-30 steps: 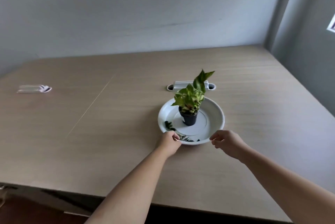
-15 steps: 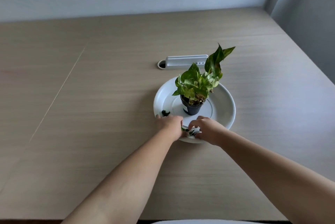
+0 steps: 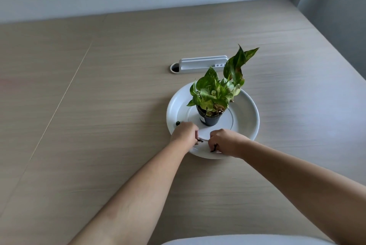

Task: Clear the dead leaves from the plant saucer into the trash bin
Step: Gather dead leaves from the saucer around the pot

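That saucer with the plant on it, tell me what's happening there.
A person is picking dead leaves out of the white saucer, which sits on a wooden table. Both hands work at its near rim: the left hand and the right hand each pinch dark leaf bits. One dark leaf bit lies beside the left hand. The potted plant stands upright in the middle. No trash bin is in view.

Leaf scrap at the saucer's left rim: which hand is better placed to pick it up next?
Left. The left hand sits right beside the scrap on the saucer; the right hand is farther off, across the near rim.
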{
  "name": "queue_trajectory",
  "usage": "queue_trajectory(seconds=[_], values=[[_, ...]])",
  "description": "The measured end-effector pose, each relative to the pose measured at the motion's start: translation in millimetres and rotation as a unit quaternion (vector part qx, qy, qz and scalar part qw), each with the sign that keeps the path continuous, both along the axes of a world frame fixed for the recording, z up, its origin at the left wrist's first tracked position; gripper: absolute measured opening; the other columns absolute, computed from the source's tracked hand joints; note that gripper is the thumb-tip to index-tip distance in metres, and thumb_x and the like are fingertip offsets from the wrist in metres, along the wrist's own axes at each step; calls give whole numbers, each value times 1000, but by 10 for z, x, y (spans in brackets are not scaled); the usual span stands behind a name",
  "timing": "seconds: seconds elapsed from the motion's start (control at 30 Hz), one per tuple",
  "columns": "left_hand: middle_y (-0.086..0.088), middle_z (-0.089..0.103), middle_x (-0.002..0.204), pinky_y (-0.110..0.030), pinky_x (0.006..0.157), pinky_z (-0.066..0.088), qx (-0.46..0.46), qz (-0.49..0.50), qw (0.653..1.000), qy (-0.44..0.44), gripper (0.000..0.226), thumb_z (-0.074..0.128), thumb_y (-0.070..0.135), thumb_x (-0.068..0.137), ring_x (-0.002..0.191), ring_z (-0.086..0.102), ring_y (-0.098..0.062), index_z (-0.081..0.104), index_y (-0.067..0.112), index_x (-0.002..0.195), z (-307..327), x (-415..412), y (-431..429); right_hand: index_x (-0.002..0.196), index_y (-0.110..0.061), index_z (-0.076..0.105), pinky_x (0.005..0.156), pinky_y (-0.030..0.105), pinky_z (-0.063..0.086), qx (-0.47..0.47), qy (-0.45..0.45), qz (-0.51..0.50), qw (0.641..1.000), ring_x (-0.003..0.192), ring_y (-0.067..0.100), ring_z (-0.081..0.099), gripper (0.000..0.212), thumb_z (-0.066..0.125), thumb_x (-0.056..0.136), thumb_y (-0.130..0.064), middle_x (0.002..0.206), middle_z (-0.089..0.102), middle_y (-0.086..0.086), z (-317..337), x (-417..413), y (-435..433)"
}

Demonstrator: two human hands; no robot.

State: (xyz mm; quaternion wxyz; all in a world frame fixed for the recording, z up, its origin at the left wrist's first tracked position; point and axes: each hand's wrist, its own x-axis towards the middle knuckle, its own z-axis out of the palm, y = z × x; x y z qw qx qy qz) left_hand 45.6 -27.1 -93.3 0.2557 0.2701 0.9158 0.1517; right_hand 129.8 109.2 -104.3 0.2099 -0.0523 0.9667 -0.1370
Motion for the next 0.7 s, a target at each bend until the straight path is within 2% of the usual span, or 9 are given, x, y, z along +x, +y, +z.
queue_trajectory(seconds=[0.07, 0.17, 0.2, 0.27, 0.37, 0.47, 0.6, 0.7], values=[[-8, 74, 92, -22, 71, 51, 56, 35, 998, -4, 8, 75, 7, 74, 86, 69, -21, 74, 5, 82, 22, -65, -78, 96, -16, 72, 78, 33, 52, -7, -7, -53, 999, 93, 25, 62, 21, 59, 82, -8, 104, 65, 6, -37, 1, 15], [-4, 72, 78, -19, 57, 51, 166, 144, 973, -70, 10, 79, 10, 69, 69, 64, -13, 71, 15, 69, 34, -131, -242, 84, -15, 75, 62, 19, 50, -89, -9, -172, 981, 73, 13, 63, 15, 66, 77, -6, 89, 73, 5, -67, 1, 101], [-4, 70, 75, -21, 59, 53, 208, 186, 954, -111, 14, 79, 8, 69, 67, 63, -13, 68, 16, 66, 41, -147, -299, 79, -16, 75, 57, 12, 48, -139, -9, -226, 964, 64, 8, 63, 15, 68, 74, -4, 80, 74, 3, -58, 6, 149], [-4, 69, 69, -23, 62, 58, 298, 262, 895, -205, 18, 78, 1, 70, 64, 66, -13, 66, 13, 64, 55, -177, -390, 68, -18, 74, 53, 6, 49, -258, -6, -336, 906, 53, 2, 66, 19, 73, 70, 1, 66, 72, 0, -4, 31, 249], [0, 71, 57, -17, 50, 55, 382, 327, 812, -295, 17, 75, -5, 72, 54, 69, -8, 66, 8, 65, 83, -195, -466, 66, -14, 72, 58, 10, 55, -393, 5, -425, 815, 55, 8, 70, 21, 74, 70, 6, 67, 72, 5, 83, 83, 351], [0, 71, 55, -16, 49, 54, 409, 351, 768, -345, 14, 71, -5, 75, 52, 69, -8, 66, 6, 68, 74, -170, -475, 70, -6, 70, 62, 14, 58, -457, 3, -455, 765, 60, 13, 70, 16, 71, 72, 10, 72, 69, 11, 149, 136, 385], [0, 70, 53, -16, 50, 55, 410, 354, 748, -383, 14, 68, -6, 79, 50, 67, -7, 64, 5, 72, 53, -57, -344, 72, -2, 66, 64, 16, 59, -515, 11, -484, 707, 63, 15, 66, 15, 67, 75, 13, 73, 66, 11, 186, 269, 407], [0, 71, 53, -17, 52, 57, 386, 329, 766, -394, 14, 68, -8, 78, 51, 67, -7, 64, 5, 73, 44, 109, -163, 72, -2, 66, 62, 14, 58, -528, 40, -506, 681, 61, 12, 66, 15, 67, 75, 13, 72, 65, 10, 219, 446, 470]])
